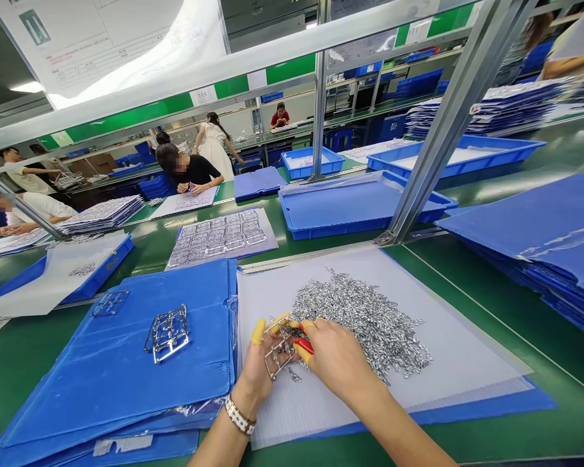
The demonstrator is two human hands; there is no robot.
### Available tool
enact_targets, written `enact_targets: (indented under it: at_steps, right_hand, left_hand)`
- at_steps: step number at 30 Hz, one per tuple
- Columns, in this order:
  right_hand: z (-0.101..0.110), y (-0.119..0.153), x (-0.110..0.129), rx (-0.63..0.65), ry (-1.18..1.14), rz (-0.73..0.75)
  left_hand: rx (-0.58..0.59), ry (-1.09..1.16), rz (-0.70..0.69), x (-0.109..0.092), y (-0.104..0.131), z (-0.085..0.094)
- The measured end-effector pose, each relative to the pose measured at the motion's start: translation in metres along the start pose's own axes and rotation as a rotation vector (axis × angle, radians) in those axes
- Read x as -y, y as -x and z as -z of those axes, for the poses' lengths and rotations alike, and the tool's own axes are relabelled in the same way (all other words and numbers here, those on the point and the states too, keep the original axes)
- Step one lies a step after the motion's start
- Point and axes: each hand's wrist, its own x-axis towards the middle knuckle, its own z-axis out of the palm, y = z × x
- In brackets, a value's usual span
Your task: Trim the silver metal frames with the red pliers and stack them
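Red shows in the right grip [338, 357], curled around a tool [304, 346]; the left grip [257, 372], half-closed, holds a frame [268, 364] up against it, seemingly to steady it. Metal bits [357, 318] lie just beyond, presumably for easy reach.

A green table [496, 292] is carrying many things. From the view's middle, a blue sheet [528, 401] is lying at five o'clock, under a white sheet [467, 360]. One stack of blue sheets [107, 363] is resting at eight o'clock, another stack [525, 217] at three. A blue tray [340, 227] is standing at two o'clock, and a second tray [111, 264] at nine.
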Motion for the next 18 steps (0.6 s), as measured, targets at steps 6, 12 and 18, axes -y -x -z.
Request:
enact_targets:
  at_steps: [6,12,18]
  right_hand:
    - [0.000,0.000,0.002,-0.014,0.017,0.003]
    - [-0.006,0.009,-0.009,-0.040,0.012,-0.035]
    - [-0.010,0.015,-0.006,0.013,0.001,-0.040]
  left_hand:
    - [-0.028,0.026,-0.002,-0.002,0.000,-0.001]
    - [0.013,0.150,0.012,-0.008,-0.003,-0.005]
    - [0.019,0.188,-0.005,-0.009,-0.004,-0.012]
